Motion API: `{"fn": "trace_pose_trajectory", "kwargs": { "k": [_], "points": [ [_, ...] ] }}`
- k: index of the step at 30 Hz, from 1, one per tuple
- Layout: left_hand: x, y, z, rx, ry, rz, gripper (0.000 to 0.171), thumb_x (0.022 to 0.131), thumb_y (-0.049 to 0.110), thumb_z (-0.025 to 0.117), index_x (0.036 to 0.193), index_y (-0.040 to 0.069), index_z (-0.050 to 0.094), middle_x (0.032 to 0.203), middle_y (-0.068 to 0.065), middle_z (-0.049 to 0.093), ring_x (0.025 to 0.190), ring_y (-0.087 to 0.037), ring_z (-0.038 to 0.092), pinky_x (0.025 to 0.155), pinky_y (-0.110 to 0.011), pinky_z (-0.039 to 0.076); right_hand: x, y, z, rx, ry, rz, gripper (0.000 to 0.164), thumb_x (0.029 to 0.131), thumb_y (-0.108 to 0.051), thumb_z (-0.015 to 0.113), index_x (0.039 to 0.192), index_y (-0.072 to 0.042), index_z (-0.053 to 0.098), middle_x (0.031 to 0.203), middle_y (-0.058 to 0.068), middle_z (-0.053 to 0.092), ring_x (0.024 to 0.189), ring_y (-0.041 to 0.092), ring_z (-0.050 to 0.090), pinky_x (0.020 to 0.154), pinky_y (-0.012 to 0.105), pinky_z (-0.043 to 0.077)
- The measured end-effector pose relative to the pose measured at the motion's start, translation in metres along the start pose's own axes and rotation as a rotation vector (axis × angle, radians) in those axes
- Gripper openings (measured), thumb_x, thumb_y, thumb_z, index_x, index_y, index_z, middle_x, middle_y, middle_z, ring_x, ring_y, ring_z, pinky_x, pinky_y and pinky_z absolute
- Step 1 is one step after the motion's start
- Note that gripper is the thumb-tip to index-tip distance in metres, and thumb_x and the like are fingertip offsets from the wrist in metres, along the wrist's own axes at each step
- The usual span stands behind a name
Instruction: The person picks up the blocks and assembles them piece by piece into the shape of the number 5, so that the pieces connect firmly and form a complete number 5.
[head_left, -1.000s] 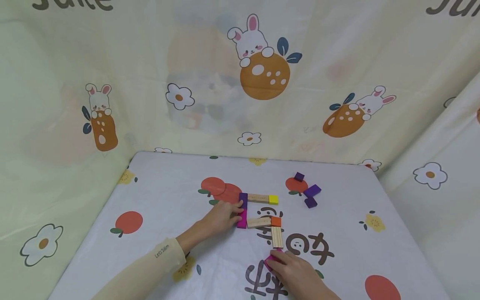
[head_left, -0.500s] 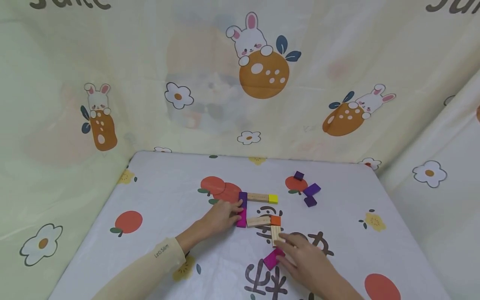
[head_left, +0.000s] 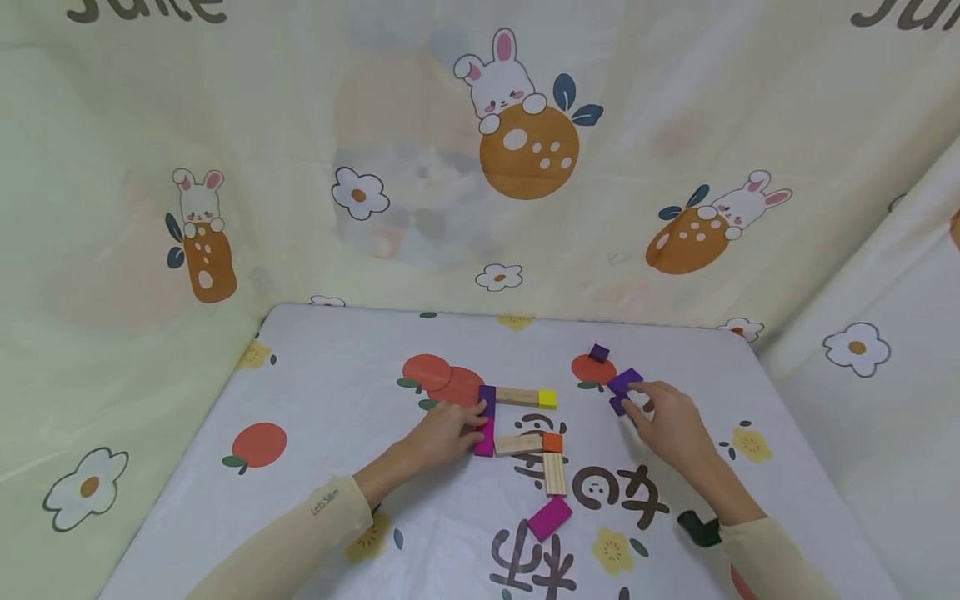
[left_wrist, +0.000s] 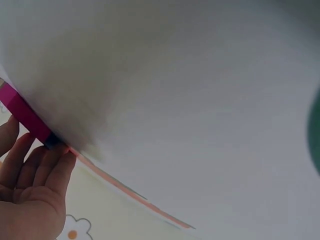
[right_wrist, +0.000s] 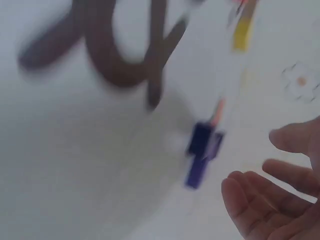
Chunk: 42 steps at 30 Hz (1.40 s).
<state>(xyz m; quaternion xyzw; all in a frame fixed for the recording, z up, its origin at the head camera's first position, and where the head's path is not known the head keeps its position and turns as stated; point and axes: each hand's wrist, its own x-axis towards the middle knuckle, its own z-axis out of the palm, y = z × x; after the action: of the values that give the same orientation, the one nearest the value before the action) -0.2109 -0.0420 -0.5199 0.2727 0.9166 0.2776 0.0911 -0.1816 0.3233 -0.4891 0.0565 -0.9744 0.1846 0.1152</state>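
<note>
My left hand (head_left: 444, 433) rests its fingertips along an upright line of a purple block (head_left: 487, 394) and a magenta block (head_left: 483, 447). The left wrist view shows its extended fingers touching the magenta block's side (left_wrist: 25, 115). Over at the right, my right hand (head_left: 678, 429) reaches with thumb and fingers apart toward a violet block (head_left: 623, 382) and a dark purple cube (head_left: 617, 406). In the right wrist view nothing lies between its fingers, and the blurred dark cube (right_wrist: 200, 137) stands ahead of them. Another dark purple cube (head_left: 599, 353) lies farther back.
Right of the purple-magenta line, a plain wooden block (head_left: 516, 396) meets a yellow cube (head_left: 548, 399). Nearer, a second wooden block (head_left: 517, 445) leads to an orange cube (head_left: 552, 442), with a ridged wooden block (head_left: 554, 475) below. A tilted magenta block (head_left: 550, 518) lies nearest.
My right hand has left the near magenta block, passed over the ridged wooden block, and moved back and right to the violet blocks. My left hand stays in place.
</note>
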Motion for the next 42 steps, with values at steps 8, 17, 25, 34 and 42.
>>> {"fn": "trace_pose_trajectory", "kwargs": {
  "k": [8,17,25,34,42],
  "points": [
    [0.0,0.0,-0.001,0.006,-0.006,-0.007,0.036,0.098,0.018,0.076,0.133,0.01,0.073,0.153,-0.009,0.061,0.056,-0.005,0.047,0.052,-0.015,0.032,0.038,0.032,0.021,0.073,-0.041,0.149,0.044,0.1,-0.023,0.07,0.128,0.011,0.067,0.107,0.031,0.075,0.079,0.031,0.072,0.063,0.036,0.055],
    [0.001,0.0,0.0,-0.007,-0.007,-0.001,0.036,0.099,0.019,0.076,0.133,0.009,0.073,0.153,-0.01,0.061,0.058,-0.003,0.049,0.052,-0.016,0.031,0.051,0.033,0.036,0.033,-0.133,0.246,0.055,0.097,-0.034,0.074,0.128,0.011,0.067,0.12,0.034,0.072,0.104,0.046,0.07,0.087,0.055,0.06],
    [0.002,-0.003,0.002,-0.004,0.002,0.001,0.036,0.099,0.018,0.076,0.133,0.009,0.073,0.153,-0.01,0.061,0.058,-0.004,0.052,0.051,-0.016,0.032,0.056,0.029,0.04,0.056,-0.104,0.287,0.053,0.094,-0.033,0.078,0.123,0.01,0.069,0.119,0.034,0.072,0.103,0.045,0.071,0.09,0.057,0.062],
    [0.001,-0.001,0.001,0.004,0.004,0.006,0.035,0.099,0.018,0.076,0.133,0.008,0.073,0.152,-0.011,0.061,0.057,-0.003,0.049,0.051,-0.016,0.031,0.056,0.031,0.043,0.048,-0.056,0.28,0.052,0.093,-0.032,0.079,0.123,0.009,0.07,0.119,0.034,0.072,0.106,0.047,0.069,0.092,0.058,0.06],
    [0.001,-0.001,0.0,-0.014,-0.002,-0.01,0.037,0.099,0.019,0.076,0.134,0.008,0.073,0.153,-0.01,0.06,0.067,-0.005,0.06,0.052,-0.016,0.032,0.031,-0.001,0.028,0.006,0.036,0.144,0.048,0.091,-0.032,0.081,0.118,0.007,0.073,0.117,0.032,0.073,0.107,0.046,0.065,0.091,0.059,0.056]
  ]
}}
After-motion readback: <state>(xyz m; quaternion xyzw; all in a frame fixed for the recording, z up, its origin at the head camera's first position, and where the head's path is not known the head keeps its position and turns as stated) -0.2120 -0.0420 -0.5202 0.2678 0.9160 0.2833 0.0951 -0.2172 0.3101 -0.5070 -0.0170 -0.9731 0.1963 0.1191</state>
